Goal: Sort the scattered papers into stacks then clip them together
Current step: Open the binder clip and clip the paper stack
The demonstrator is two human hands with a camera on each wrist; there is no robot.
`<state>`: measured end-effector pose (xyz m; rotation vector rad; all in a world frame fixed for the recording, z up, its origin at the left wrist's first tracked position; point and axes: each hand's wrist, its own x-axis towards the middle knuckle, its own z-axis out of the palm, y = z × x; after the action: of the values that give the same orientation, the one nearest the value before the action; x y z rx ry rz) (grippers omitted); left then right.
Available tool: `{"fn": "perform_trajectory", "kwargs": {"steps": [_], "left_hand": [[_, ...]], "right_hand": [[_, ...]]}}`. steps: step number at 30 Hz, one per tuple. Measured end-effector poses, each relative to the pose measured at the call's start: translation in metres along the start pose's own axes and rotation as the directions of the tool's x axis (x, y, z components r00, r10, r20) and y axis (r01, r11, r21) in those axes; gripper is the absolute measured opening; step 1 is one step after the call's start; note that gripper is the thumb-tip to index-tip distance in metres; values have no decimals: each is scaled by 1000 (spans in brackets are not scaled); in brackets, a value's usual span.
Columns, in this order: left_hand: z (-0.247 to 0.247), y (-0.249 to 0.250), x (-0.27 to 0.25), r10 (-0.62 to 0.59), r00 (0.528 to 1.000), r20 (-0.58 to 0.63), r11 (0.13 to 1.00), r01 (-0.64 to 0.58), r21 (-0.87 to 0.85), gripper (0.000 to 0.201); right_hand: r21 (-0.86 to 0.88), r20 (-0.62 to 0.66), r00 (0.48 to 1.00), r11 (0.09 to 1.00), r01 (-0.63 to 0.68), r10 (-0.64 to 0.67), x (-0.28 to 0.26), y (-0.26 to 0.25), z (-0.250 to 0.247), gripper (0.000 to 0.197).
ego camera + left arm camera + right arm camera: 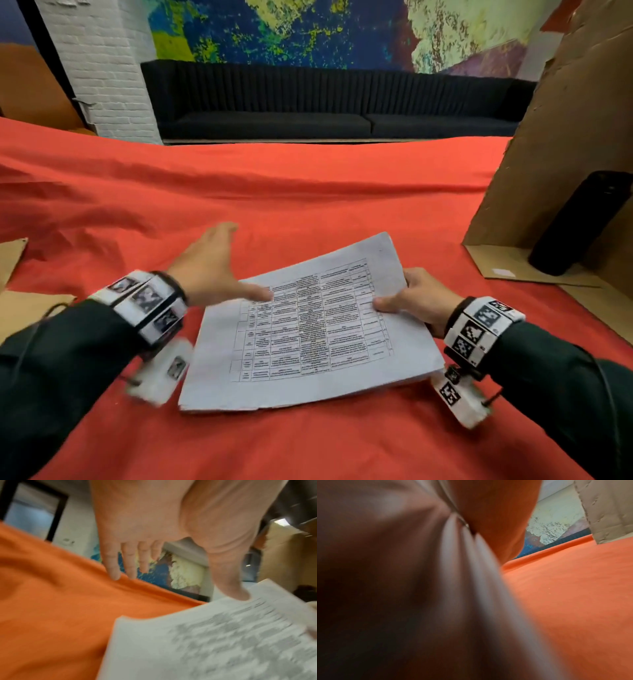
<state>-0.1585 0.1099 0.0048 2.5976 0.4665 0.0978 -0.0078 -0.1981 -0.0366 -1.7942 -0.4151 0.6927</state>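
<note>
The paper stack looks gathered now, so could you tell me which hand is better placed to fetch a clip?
Probably the left hand: it is open, only its thumb touching the paper stack, while the right hand grips the stack's edge. No clip is visible.

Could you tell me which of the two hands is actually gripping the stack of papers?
The right hand grips the stack of papers at its right edge, thumb on top. The left hand is open; only its thumb touches the top sheet.

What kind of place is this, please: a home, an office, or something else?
Probably a lounge or shared workspace, not a home. A long dark bench sofa runs under a large colourful mural, beside a white brick pillar. The papers lie on a table under a red cloth.
</note>
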Motion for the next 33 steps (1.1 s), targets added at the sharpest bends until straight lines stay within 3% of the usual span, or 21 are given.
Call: {"fn": "perform_trajectory", "kwargs": {"steps": [4,6,8,9,11,15,18,21,24,27,29,31,33], "left_hand": [[15,87,41,246,958,146,965,-229,-129,121],[25,105,63,302,929,214,942,-257,-215,92],[35,108,76,343,884,317,916,-241,-321,50],[39,106,79,363,859,362,902,-226,-368,44],[47,100,81,384,829,407,877,-189,-442,46],[53,81,83,340,870,358,844,-115,-524,54],[62,67,86,313,883,349,817,-64,-573,60],[74,61,90,306,883,356,793,-29,-609,59],[85,63,95,281,900,333,798,-26,-602,50],[95,69,103,255,916,309,800,-20,-599,65],[100,72,110,238,924,300,809,-18,-587,72],[102,74,114,212,925,314,832,-3,-554,70],[102,78,116,179,925,335,869,11,-495,71]], "right_hand": [[-61,15,994,992,108,-107,3,-5,1,31],[-80,23,982,979,187,-186,1,-10,-2,34],[-106,36,972,966,236,-233,0,-14,-6,38],[-127,47,969,961,245,-241,-1,-17,-8,40],[-147,72,970,959,241,-233,1,-17,-11,43],[-121,83,981,975,184,-175,10,-10,-8,37],[-123,129,987,986,114,-98,13,-5,-3,50],[-78,154,987,995,62,-50,15,-4,-2,37],[-77,155,988,997,-4,16,16,-2,-2,47],[-114,149,985,991,-76,93,20,2,-5,55],[-123,124,987,988,-91,106,23,3,-5,41],[-163,59,993,983,-89,99,25,6,-2,40],[-362,-87,994,928,-88,60,24,8,0,43]]}}
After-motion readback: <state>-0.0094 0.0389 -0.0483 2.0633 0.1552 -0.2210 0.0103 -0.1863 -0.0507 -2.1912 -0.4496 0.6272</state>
